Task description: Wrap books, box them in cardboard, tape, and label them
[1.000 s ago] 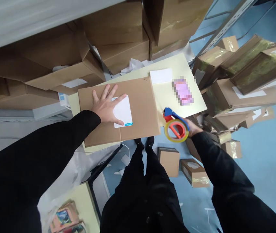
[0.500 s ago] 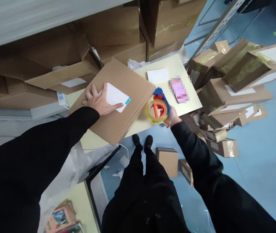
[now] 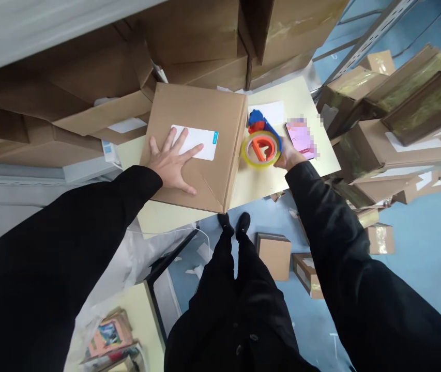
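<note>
Brown cardboard forms the box [image 3: 197, 106] at the tabletop's [image 3: 158, 221] near edge, under the left hand [image 3: 170, 166], fingers spread wide, gripping nothing; the right hand [image 3: 290, 155], fingers partly hidden, grasps a tape dispenser [image 3: 258, 150].

Packing area, piled taped cartons [image 3: 394, 124], metal rack [image 3: 366, 44], tape dispenser [image 3: 259, 149]

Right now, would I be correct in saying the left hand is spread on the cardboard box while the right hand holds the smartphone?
Not quite: the head view shows the right hand holding a tape dispenser instead. The left hand is indeed spread on the cardboard box.
</note>
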`<state>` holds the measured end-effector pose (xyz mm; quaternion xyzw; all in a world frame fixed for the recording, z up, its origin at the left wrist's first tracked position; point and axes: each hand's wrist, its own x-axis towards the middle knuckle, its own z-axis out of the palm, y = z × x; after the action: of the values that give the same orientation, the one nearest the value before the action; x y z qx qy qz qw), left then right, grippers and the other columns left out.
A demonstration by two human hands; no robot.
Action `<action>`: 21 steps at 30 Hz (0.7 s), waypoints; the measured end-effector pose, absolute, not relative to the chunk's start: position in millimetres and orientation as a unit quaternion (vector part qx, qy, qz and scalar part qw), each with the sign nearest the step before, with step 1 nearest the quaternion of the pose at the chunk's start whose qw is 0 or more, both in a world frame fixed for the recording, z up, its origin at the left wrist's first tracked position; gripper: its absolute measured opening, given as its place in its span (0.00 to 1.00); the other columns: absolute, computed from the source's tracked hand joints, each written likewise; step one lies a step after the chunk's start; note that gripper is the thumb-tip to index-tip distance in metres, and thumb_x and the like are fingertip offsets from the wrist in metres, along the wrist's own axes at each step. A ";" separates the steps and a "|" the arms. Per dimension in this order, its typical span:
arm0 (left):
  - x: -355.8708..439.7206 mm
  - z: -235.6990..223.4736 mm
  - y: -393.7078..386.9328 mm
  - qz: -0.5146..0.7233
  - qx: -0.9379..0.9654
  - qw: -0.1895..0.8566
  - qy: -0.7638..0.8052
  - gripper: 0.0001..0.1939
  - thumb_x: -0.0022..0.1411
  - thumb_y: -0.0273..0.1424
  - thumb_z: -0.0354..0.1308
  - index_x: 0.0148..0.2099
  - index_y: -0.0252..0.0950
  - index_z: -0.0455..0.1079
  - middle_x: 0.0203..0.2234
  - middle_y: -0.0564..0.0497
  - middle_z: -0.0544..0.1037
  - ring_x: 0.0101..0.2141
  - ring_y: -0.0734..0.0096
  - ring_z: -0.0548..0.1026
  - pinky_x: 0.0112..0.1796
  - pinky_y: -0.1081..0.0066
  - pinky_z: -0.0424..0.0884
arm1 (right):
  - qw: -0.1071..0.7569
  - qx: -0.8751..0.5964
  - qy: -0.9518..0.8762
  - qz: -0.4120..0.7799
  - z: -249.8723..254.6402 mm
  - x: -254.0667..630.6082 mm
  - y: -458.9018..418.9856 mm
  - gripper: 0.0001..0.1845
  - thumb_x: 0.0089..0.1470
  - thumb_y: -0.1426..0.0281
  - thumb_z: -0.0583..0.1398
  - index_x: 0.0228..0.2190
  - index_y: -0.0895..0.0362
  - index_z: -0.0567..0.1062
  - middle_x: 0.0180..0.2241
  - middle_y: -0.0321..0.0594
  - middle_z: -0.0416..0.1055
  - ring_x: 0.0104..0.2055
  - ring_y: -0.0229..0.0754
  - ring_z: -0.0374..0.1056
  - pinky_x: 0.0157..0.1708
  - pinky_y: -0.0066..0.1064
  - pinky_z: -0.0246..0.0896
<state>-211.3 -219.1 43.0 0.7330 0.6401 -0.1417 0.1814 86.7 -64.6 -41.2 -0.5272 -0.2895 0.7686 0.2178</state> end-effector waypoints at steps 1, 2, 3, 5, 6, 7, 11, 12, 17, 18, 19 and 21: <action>-211.6 43.6 -219.7 -0.142 0.732 0.182 0.641 0.67 0.30 0.61 0.63 0.68 0.51 0.35 0.66 0.45 0.23 0.62 0.28 0.27 0.50 0.30 0.27 | 0.213 -0.527 -0.264 0.779 -42.2 93.7 -79.3 0.16 0.58 0.59 0.54 0.32 0.58 0.73 0.24 0.36 0.73 0.29 0.38 0.70 0.32 0.28 0.68; -211.9 44.1 -220.3 -0.141 0.732 0.181 0.642 0.67 0.30 0.61 0.63 0.68 0.51 0.35 0.66 0.44 0.23 0.62 0.28 0.27 0.50 0.30 0.27 | 0.209 -0.527 -0.237 0.789 -42.8 102.4 -97.9 0.16 0.57 0.59 0.54 0.31 0.58 0.74 0.23 0.36 0.73 0.28 0.39 0.70 0.31 0.28 0.68; -212.4 44.3 -220.9 -0.137 0.733 0.180 0.641 0.67 0.30 0.61 0.63 0.68 0.50 0.35 0.66 0.44 0.23 0.62 0.27 0.27 0.50 0.29 0.28 | 0.208 -0.524 -0.213 0.798 -43.1 111.8 -120.0 0.15 0.56 0.59 0.54 0.30 0.57 0.74 0.22 0.36 0.73 0.28 0.39 0.70 0.31 0.28 0.69; -213.8 43.4 -221.8 -0.121 0.742 0.176 0.636 0.67 0.30 0.61 0.62 0.68 0.49 0.36 0.67 0.43 0.24 0.62 0.27 0.29 0.49 0.28 0.28 | 0.192 -0.521 -0.179 0.812 -43.8 129.0 -170.9 0.14 0.54 0.60 0.56 0.30 0.58 0.75 0.24 0.39 0.75 0.30 0.41 0.72 0.34 0.30 0.69; -214.7 42.3 -222.1 -0.110 0.748 0.174 0.631 0.66 0.30 0.61 0.62 0.68 0.49 0.37 0.67 0.42 0.25 0.62 0.27 0.29 0.49 0.27 0.29 | 0.190 -0.517 -0.172 0.817 -44.4 135.0 -197.0 0.13 0.53 0.61 0.58 0.32 0.58 0.75 0.26 0.39 0.77 0.32 0.42 0.72 0.36 0.31 0.69; -215.8 40.8 -222.3 -0.099 0.754 0.172 0.626 0.66 0.30 0.62 0.62 0.68 0.49 0.38 0.67 0.42 0.26 0.62 0.27 0.30 0.48 0.26 0.29 | 0.188 -0.512 -0.164 0.822 -45.4 138.4 -221.5 0.13 0.52 0.61 0.59 0.34 0.57 0.76 0.29 0.39 0.77 0.35 0.43 0.73 0.39 0.32 0.69; -219.3 34.8 -221.9 -0.073 0.759 0.168 0.625 0.67 0.26 0.63 0.61 0.68 0.48 0.42 0.67 0.43 0.27 0.62 0.28 0.30 0.49 0.28 0.29 | 0.202 -0.488 -0.155 0.835 -51.6 128.5 -285.5 0.17 0.51 0.56 0.59 0.38 0.52 0.76 0.37 0.36 0.78 0.45 0.45 0.71 0.49 0.36 0.65; -219.4 34.3 -221.7 -0.074 0.757 0.167 0.627 0.66 0.26 0.63 0.60 0.68 0.48 0.42 0.67 0.43 0.26 0.62 0.28 0.30 0.49 0.28 0.29 | 0.200 -0.492 -0.157 0.833 -53.2 123.0 -292.3 0.17 0.50 0.55 0.59 0.36 0.52 0.76 0.35 0.36 0.78 0.45 0.45 0.71 0.49 0.36 0.65; -215.9 38.8 -221.0 -0.126 0.742 0.178 0.634 0.65 0.31 0.63 0.60 0.68 0.51 0.36 0.67 0.46 0.23 0.62 0.27 0.26 0.49 0.27 0.30 | 0.195 -0.511 -0.152 0.823 -54.2 112.5 -309.6 0.18 0.47 0.51 0.60 0.27 0.54 0.75 0.28 0.36 0.77 0.39 0.46 0.73 0.48 0.38 0.65; -215.1 40.2 -221.0 -0.139 0.737 0.181 0.636 0.65 0.31 0.63 0.60 0.68 0.51 0.35 0.66 0.47 0.22 0.61 0.28 0.24 0.50 0.27 0.29 | 0.188 -0.509 -0.148 0.827 -53.1 114.0 -314.8 0.19 0.46 0.51 0.60 0.27 0.54 0.75 0.28 0.37 0.77 0.39 0.46 0.73 0.48 0.38 0.65; -214.4 41.6 -221.0 -0.147 0.733 0.182 0.638 0.65 0.32 0.62 0.60 0.68 0.52 0.34 0.66 0.48 0.21 0.61 0.28 0.23 0.50 0.28 0.28 | 0.180 -0.507 -0.143 0.831 -52.0 115.2 -321.1 0.19 0.46 0.51 0.60 0.27 0.55 0.75 0.29 0.37 0.77 0.39 0.47 0.73 0.48 0.38 0.65; -213.1 44.5 -220.7 -0.155 0.728 0.183 0.642 0.65 0.32 0.62 0.60 0.68 0.53 0.33 0.66 0.50 0.19 0.61 0.29 0.21 0.51 0.30 0.27 | 0.169 -0.499 -0.129 0.840 -50.3 114.3 -335.6 0.20 0.46 0.51 0.60 0.29 0.55 0.75 0.29 0.38 0.77 0.40 0.47 0.73 0.48 0.38 0.64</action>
<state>-213.1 -220.7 44.5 0.7281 0.6420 -0.1555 0.1830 114.3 -335.6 -50.3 -0.4989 -0.1293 0.8402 0.1688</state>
